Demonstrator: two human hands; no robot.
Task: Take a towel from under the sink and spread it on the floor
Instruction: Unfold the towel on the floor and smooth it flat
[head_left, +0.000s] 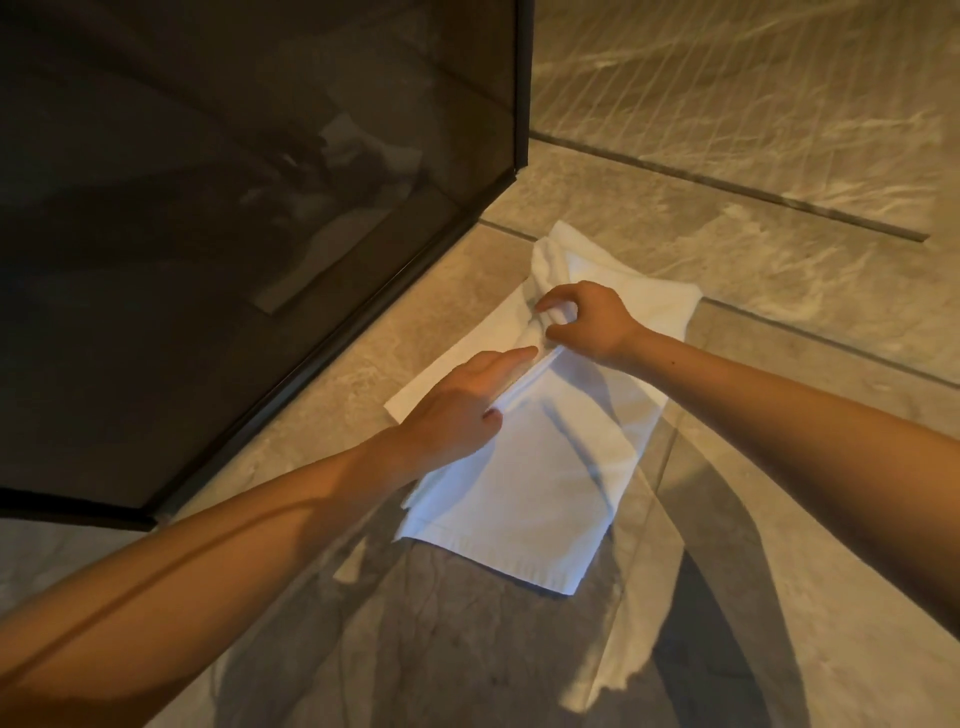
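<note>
At your upper left stands a dark tinted glass panel (234, 208) in a thin black frame (522, 88), faint reflections showing in it. Beyond its corner, a long dark slot (883, 227) runs off to your right.

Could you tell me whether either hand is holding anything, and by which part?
The right hand pinches the white towel at a bunched fold near its middle; the left hand only rests on it with straight fingers.
</note>
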